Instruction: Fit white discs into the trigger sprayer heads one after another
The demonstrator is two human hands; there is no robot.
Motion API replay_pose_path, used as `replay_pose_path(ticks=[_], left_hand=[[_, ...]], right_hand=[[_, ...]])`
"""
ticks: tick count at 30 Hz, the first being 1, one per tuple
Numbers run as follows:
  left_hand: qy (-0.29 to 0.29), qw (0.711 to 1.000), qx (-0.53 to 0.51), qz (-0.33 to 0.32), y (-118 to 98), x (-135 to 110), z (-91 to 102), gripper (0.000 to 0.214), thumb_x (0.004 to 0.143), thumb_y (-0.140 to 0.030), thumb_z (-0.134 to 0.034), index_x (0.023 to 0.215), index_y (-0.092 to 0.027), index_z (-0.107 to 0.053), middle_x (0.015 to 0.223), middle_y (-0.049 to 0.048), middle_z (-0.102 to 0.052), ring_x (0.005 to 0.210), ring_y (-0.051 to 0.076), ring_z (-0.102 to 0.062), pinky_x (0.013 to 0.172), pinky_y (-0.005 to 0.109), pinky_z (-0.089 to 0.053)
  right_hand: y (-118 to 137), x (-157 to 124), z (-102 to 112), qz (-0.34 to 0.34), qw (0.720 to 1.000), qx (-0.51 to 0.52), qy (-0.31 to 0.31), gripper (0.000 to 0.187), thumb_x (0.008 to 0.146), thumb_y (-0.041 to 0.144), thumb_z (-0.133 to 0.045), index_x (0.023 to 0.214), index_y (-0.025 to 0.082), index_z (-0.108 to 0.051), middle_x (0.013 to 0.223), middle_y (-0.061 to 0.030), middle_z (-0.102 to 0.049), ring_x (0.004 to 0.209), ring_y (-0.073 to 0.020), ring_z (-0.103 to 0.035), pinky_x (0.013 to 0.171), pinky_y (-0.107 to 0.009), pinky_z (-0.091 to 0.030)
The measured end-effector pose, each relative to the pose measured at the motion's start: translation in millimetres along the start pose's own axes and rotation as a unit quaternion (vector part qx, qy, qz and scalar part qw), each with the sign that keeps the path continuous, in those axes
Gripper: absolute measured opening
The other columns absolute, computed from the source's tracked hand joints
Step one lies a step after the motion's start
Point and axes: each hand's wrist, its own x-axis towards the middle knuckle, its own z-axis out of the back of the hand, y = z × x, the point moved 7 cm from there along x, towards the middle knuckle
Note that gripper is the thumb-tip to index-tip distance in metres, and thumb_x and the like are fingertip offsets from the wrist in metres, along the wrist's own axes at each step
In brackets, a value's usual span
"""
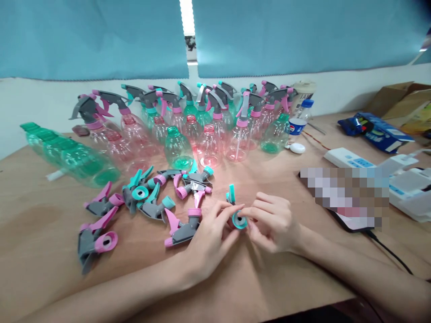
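Observation:
Between my hands is a spray bottle trigger head [239, 220] with a teal collar, its opening facing me and its teal trigger pointing up. My left hand [213, 235] grips it from the left with thumb and fingers. From the right, my right hand [273, 224] pinches the collar, the index fingertip at the opening. Just left of my left hand lies a grey and pink trigger head [184, 229]. Several more trigger heads, such as a pink-collared one [96, 244] and a teal-collared one [156, 206], are scattered further left on the table.
Behind stand several clear green bottles [178, 150] and pink bottles [209, 148], many topped with trigger heads. Green bottles [72, 154] line the left. At right are a phone [343, 197] on a cable, a power strip [350, 159], a blue packet [380, 130] and a Pepsi bottle [298, 125].

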Motion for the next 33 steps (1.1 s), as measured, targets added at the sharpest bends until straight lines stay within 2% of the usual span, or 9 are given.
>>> replay_pose_path(ticks=[3,7,11,15,20,26,33], left_hand=[[-0.016,0.999,0.051,-0.012,6,0,3.1,0.041,0.085,-0.008,-0.050,0.123,-0.024,-0.045,0.113,0.0051,-0.049,0.086,0.016,-0.058,0.075,0.032,-0.052],[-0.042,0.991,0.123,-0.013,8,2,13.4,0.039,0.086,-0.014,-0.051,0.123,-0.023,-0.045,0.110,0.0064,-0.050,0.086,0.018,-0.059,0.072,0.033,-0.054],[-0.056,0.979,0.194,-0.023,8,3,16.9,0.037,0.086,-0.017,-0.052,0.122,-0.021,-0.046,0.105,0.0071,-0.052,0.090,0.021,-0.059,0.066,0.032,-0.054],[-0.074,0.966,0.243,-0.050,4,2,14.2,0.040,0.086,-0.016,-0.051,0.125,-0.020,-0.043,0.108,0.0084,-0.054,0.094,0.022,-0.059,0.070,0.032,-0.055],[-0.065,0.958,0.270,-0.068,1,4,8.5,0.043,0.089,-0.014,-0.046,0.131,-0.019,-0.038,0.112,0.0100,-0.055,0.099,0.024,-0.058,0.071,0.034,-0.055],[-0.064,0.954,0.285,-0.063,3,3,6.8,0.046,0.091,-0.017,-0.044,0.136,-0.017,-0.033,0.109,0.0102,-0.055,0.094,0.024,-0.060,0.059,0.029,-0.055],[-0.067,0.957,0.275,-0.062,2,3,7.2,0.045,0.094,-0.019,-0.040,0.138,-0.021,-0.031,0.109,0.0095,-0.054,0.097,0.024,-0.059,0.062,0.030,-0.055]], right_hand=[[3,0,-1,0.004,0.999,-0.051,-0.004,0.020,0.071,0.010,-0.051,0.085,0.013,-0.065,0.058,-0.0014,-0.060,0.053,-0.0150,-0.039,0.049,-0.027,-0.035],[0,-2,-8,-0.031,0.996,-0.083,0.026,0.024,0.075,0.011,-0.052,0.095,0.013,-0.066,0.057,-0.0011,-0.061,0.053,-0.0155,-0.042,0.049,-0.028,-0.037],[-3,-4,-13,-0.059,0.996,-0.063,0.035,0.027,0.078,0.012,-0.051,0.100,0.016,-0.066,0.053,0.0017,-0.059,0.048,-0.0138,-0.041,0.050,-0.028,-0.039],[-6,-5,-13,-0.087,0.995,-0.039,0.022,0.025,0.080,0.012,-0.052,0.101,0.017,-0.065,0.052,0.0028,-0.060,0.045,-0.0122,-0.044,0.051,-0.027,-0.041],[-12,-7,-13,-0.119,0.993,0.002,0.013,0.024,0.080,0.011,-0.053,0.101,0.017,-0.063,0.060,0.0015,-0.063,0.046,-0.0105,-0.048,0.051,-0.025,-0.043],[-21,-12,-19,-0.151,0.986,0.067,0.007,0.021,0.081,0.012,-0.050,0.099,0.018,-0.060,0.061,0.0029,-0.058,0.047,-0.0090,-0.050,0.046,-0.020,-0.042],[-24,-14,-20,-0.163,0.983,0.084,-0.010,0.017,0.082,0.014,-0.051,0.096,0.018,-0.058,0.059,0.0042,-0.056,0.045,-0.0077,-0.049,0.045,-0.019,-0.042]])
